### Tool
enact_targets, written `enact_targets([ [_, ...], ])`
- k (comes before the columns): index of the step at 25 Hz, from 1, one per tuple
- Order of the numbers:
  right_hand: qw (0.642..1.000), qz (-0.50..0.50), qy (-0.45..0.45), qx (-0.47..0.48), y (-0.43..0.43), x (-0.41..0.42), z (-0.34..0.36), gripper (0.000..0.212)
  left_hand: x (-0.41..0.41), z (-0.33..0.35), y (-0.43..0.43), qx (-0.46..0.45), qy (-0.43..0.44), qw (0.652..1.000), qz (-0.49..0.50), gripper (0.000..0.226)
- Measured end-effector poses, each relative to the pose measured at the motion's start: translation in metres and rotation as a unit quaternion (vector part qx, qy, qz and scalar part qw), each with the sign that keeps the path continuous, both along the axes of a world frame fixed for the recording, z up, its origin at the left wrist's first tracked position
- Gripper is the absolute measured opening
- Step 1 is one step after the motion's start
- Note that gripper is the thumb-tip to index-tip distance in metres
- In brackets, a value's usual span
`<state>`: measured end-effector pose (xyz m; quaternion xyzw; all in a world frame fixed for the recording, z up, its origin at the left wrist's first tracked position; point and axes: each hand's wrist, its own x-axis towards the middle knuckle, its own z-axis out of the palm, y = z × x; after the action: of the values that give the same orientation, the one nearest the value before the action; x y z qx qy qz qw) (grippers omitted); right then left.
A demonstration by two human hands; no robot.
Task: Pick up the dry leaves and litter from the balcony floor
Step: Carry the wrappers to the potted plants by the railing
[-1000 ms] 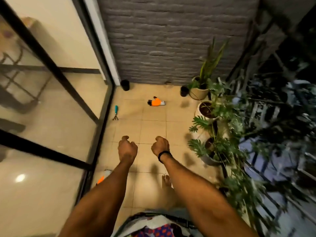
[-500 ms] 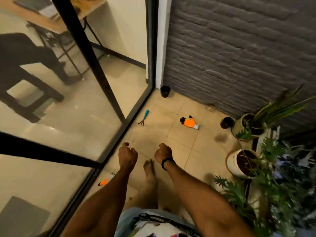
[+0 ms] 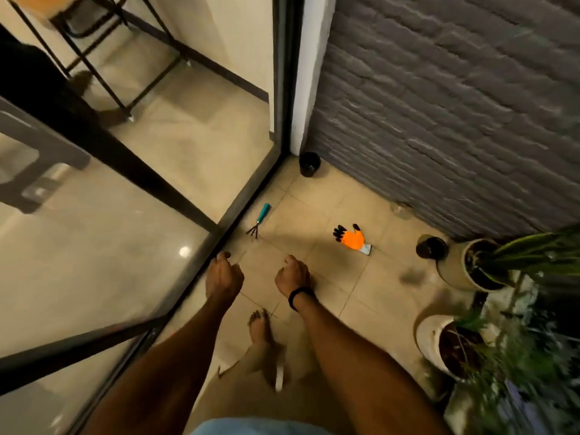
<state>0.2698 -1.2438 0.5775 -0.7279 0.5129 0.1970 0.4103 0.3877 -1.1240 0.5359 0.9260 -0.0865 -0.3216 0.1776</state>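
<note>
I see two hands out front, side by side and apart. The fingers (image 3: 230, 267) of my left hand (image 3: 224, 274) are curled into the palm, and so are those of my right hand (image 3: 293, 276). I see only the backs and nothing held. One black band (image 3: 299, 296) circles the right wrist.

Just behind the right fingers, toward me, one thin dry stalk (image 3: 275, 310) lies on the floor (image 3: 332, 287) beside the toes of one bare foot (image 3: 260, 328). Its long axis runs diagonally, the far end tipped right. Farther back, by the heel, one pale scrap (image 3: 279, 378) is too blurred for me to name. I cannot pick out any leaves at this size.

Just beyond the left fingers lies one rake (image 3: 260, 218) along the glass door's track, with the tines toward the fingers and the teal handle pointing away.

Beyond and right of the right fingers lies one orange glove (image 3: 354, 238), flat, its black tips pointing away-left and its grey cuff right.

There are two small black pots, one (image 3: 309, 164) in the far corner and one (image 3: 431, 248) right of the glove.

Two pale planters stand farther right, one (image 3: 452, 271) touching that black pot and one (image 3: 428, 340) nearer me.
</note>
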Motion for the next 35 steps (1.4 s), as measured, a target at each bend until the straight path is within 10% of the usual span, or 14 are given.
enact_targets([
  [20,0.89,0.422,0.036,-0.17,-0.197,0.278,-0.665,0.067,0.148,-0.624,-0.165,0.045,0.056,0.985,0.155,0.076],
  [26,0.896,0.407,0.048,-0.17,-0.177,0.246,-0.667,0.046,0.139,-0.626,-0.138,0.035,0.025,0.984,0.175,0.029],
  [35,0.901,0.414,0.02,-0.131,-0.162,0.2,-0.436,0.036,0.098,-0.385,-0.108,0.003,-0.001,0.969,0.247,0.034],
])
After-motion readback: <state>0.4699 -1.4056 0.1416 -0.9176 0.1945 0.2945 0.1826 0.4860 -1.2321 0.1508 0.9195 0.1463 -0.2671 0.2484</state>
